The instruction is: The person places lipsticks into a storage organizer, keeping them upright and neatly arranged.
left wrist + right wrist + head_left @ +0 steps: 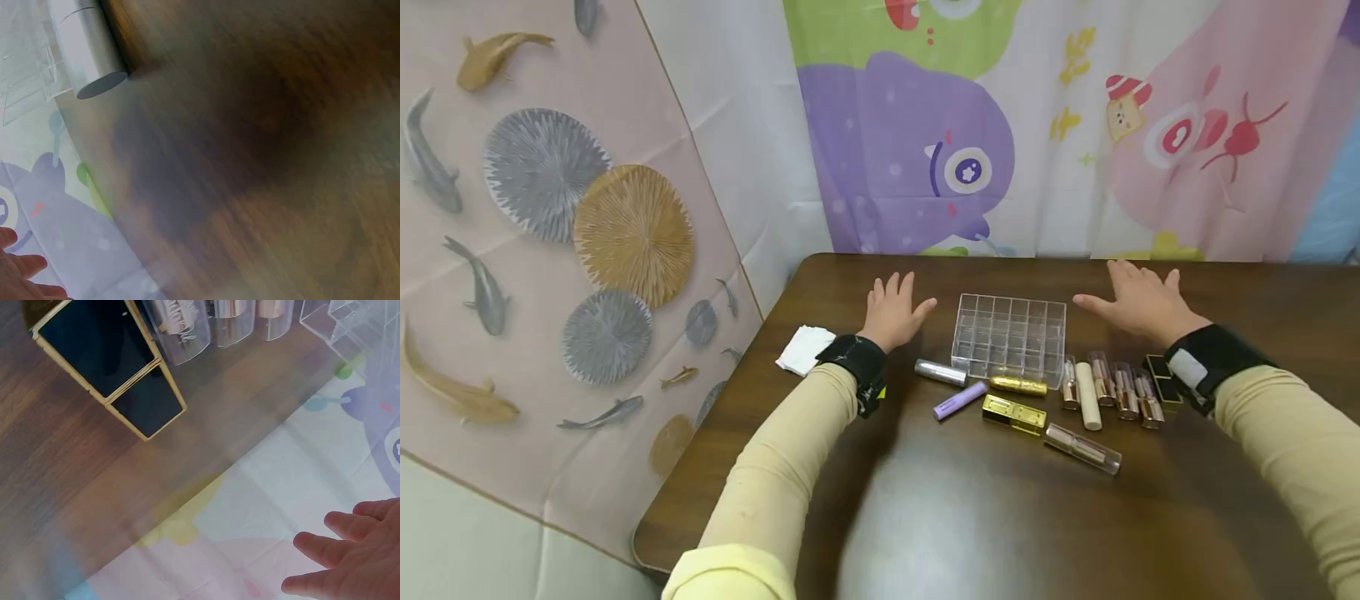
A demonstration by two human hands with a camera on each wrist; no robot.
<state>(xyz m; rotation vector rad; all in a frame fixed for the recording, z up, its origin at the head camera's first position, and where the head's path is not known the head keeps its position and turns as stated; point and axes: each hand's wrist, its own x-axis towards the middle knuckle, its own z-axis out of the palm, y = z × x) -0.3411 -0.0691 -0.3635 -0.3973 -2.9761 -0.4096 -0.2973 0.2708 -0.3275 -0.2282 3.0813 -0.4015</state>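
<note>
Head view: a clear compartment organizer point(1009, 337) is shown on the dark table point(925, 500), flanked by the left hand point(893, 315) and right hand point(1138, 304), both with fingers spread and nothing grasped. Silver tube point(940, 372), purple tube point(959, 400) and gold lipstick point(1018, 386) lie just before the organizer. It is judged light, rigid and slick, best gripped by its outer walls

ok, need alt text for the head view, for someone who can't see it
Two open hands, the left hand and right hand, held flat on either side of a clear compartment organizer on a dark wooden table. Lipstick and lip-gloss tubes lie in front of it; a folded white cloth sits at left, cartoon curtains behind.
</note>
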